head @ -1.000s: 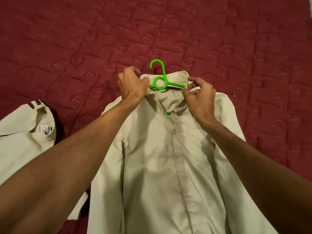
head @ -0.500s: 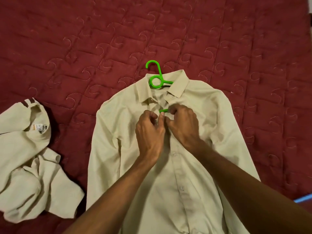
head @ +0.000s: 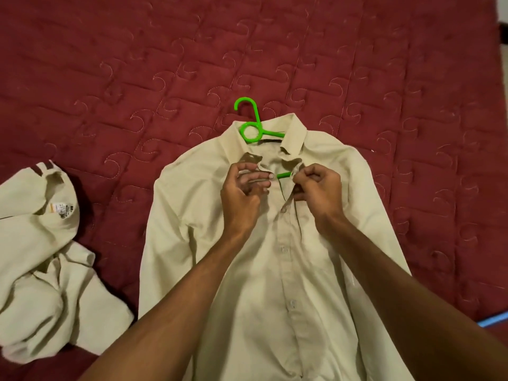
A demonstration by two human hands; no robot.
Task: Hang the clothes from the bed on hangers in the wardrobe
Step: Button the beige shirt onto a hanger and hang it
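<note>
Below the green hanger [head: 257, 116], your left hand [head: 242, 196] and right hand [head: 320, 188] pinch the limp, light shirt [head: 288, 284] at its placket; it likely carries best by the hanger's stiff hook.

I see a cream long-sleeved shirt [head: 288, 270] lying flat and face up on the maroon quilted bedspread [head: 137, 64], collar farthest from me and neck open. A green plastic hanger [head: 251, 127] sits inside it, its hook protruding past the collar. A second cream garment [head: 41, 257] lies crumpled to the left.
</note>
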